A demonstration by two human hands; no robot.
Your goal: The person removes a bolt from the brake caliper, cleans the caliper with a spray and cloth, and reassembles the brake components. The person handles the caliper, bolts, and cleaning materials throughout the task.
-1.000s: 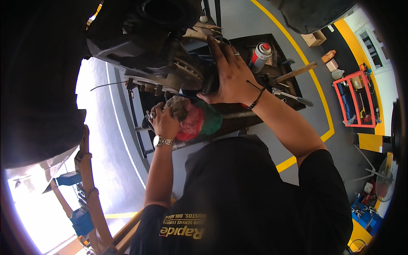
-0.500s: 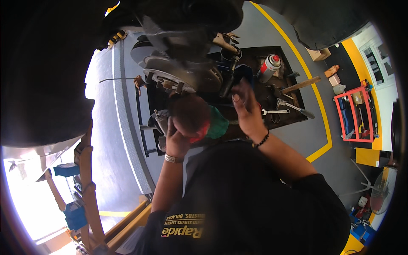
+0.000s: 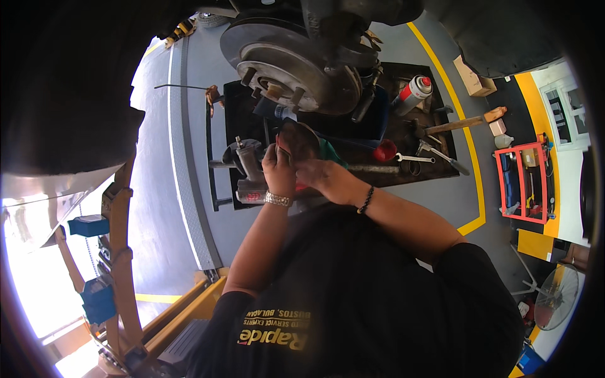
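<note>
hands working a small dark part under a brake disc

left hand (image 3: 278, 170) and right hand (image 3: 328, 178) are both gripping a small dark part (image 3: 296, 140), fingers closed narrow around it, just below the brake disc (image 3: 287, 60); beyond them a tool tray (image 3: 384, 167) is carrying a spray can (image 3: 413, 93), wrench (image 3: 414, 158) and hammer (image 3: 463, 121).
</note>
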